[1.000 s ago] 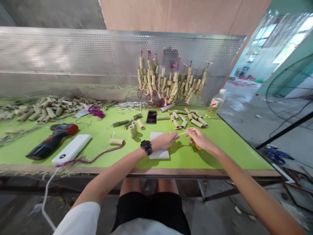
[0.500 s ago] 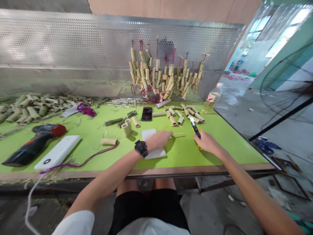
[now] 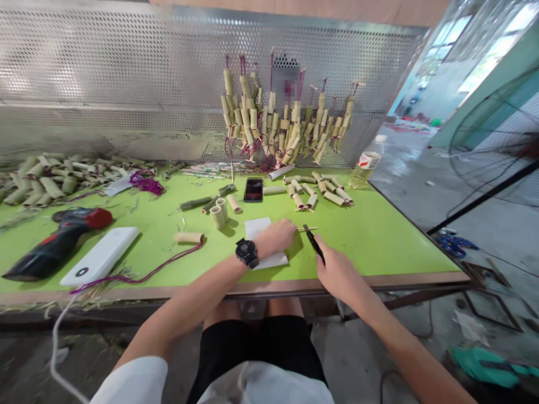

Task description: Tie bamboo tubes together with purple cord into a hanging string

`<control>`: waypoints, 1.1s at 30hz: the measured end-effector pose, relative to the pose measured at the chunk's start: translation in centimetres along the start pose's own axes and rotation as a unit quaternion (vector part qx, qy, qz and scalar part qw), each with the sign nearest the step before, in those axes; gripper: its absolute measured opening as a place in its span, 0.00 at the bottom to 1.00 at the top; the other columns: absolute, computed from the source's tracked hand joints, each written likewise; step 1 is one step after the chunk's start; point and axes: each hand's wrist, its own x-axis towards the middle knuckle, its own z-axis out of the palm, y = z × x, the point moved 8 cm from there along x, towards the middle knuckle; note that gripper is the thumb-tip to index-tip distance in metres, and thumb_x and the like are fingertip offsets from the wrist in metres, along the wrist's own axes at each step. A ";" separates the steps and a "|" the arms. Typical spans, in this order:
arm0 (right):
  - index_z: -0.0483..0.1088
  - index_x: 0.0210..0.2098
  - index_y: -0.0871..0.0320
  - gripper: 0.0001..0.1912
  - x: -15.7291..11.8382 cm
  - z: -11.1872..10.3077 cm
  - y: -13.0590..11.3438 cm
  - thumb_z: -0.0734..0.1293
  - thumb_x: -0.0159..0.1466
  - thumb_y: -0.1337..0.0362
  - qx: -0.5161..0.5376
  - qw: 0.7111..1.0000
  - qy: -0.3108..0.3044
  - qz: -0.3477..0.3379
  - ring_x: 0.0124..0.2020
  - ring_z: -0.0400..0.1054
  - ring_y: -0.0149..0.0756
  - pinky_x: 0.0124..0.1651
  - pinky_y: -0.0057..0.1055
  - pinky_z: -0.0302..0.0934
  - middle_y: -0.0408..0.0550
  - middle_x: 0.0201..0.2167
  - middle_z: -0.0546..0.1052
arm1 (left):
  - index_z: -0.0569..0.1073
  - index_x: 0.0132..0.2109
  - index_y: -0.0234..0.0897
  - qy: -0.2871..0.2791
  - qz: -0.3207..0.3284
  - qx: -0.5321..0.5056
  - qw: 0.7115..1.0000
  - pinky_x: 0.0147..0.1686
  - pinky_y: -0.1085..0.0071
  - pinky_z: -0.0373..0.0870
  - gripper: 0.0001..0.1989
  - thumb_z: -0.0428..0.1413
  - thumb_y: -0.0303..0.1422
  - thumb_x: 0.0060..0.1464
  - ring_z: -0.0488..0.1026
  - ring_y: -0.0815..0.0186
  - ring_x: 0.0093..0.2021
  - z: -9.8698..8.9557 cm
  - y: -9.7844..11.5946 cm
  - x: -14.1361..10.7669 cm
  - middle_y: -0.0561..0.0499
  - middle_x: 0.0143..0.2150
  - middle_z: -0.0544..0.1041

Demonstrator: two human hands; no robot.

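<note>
My left hand (image 3: 281,235), with a black watch on the wrist, pinches a thin wooden stick (image 3: 308,228) that sticks out to the right over the green tabletop. Closed around a black and yellow utility knife (image 3: 315,244) is my right hand (image 3: 337,269). The knife's blade end lies at or just over the stick; whether they touch is hard to tell. Partly under my left wrist is a white paper sheet (image 3: 257,226). Two short bamboo tubes (image 3: 218,217) stand upright to the left of it.
A drill (image 3: 59,241), a white power bank (image 3: 101,255) and a corded bamboo piece (image 3: 188,238) lie left. Bamboo piles (image 3: 46,179) and strung bamboo (image 3: 286,132) are behind. A bottle (image 3: 368,163) stands back right; a fan (image 3: 501,123) is beyond the table.
My right hand has moved left and nearer the table's front edge, bringing the knife to the stick. My left hand still pinches the stick. The view has shifted slightly.
</note>
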 end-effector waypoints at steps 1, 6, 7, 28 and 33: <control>0.54 0.76 0.68 0.31 -0.1 0.2 -0.2 0.56 0.76 0.69 -0.008 1.000 0.002 0.002 0.54 0.77 0.48 0.49 0.34 0.66 0.66 0.57 0.79 | 0.81 0.44 0.28 -0.001 0.001 -0.001 1.000 0.42 0.65 0.75 0.15 0.48 0.21 0.64 0.79 0.58 0.39 0.1 0.0 0.0 0.37 0.40 0.81; 0.49 0.77 0.68 0.33 -0.6 0.6 -1.6 0.54 0.74 0.73 -0.066 0.997 -0.014 0.026 0.48 0.79 0.49 0.45 0.36 0.65 0.65 0.49 0.81 | 0.78 0.48 0.28 0.012 0.018 0.000 1.000 0.43 0.65 0.75 0.15 0.46 0.24 0.69 0.79 0.58 0.40 0.9 -0.3 0.2 0.39 0.41 0.80; 0.49 0.77 0.68 0.33 -0.7 0.6 -1.9 0.54 0.74 0.74 -0.076 0.997 -0.016 0.029 0.47 0.79 0.49 0.44 0.36 0.65 0.64 0.47 0.81 | 0.77 0.50 0.28 0.017 0.024 0.002 1.000 0.43 0.65 0.75 0.15 0.46 0.23 0.69 0.79 0.58 0.40 1.0 -0.3 0.2 0.39 0.41 0.80; 0.49 0.77 0.66 0.35 0.0 0.5 -2.8 0.55 0.72 0.76 -0.100 0.993 -0.020 0.054 0.47 0.80 0.46 0.43 0.32 0.67 0.63 0.46 0.81 | 0.68 0.68 0.31 0.012 0.035 0.030 0.999 0.45 0.66 0.73 0.24 0.45 0.19 0.68 0.79 0.57 0.47 0.3 -0.1 -0.6 0.39 0.47 0.80; 0.49 0.78 0.65 0.36 -0.4 0.4 -2.8 0.55 0.72 0.77 -0.112 0.992 -0.023 0.056 0.45 0.81 0.47 0.40 0.33 0.67 0.64 0.46 0.81 | 0.68 0.69 0.30 0.004 0.042 0.025 0.999 0.45 0.65 0.73 0.26 0.45 0.18 0.67 0.79 0.55 0.47 0.1 0.0 -0.5 0.38 0.46 0.81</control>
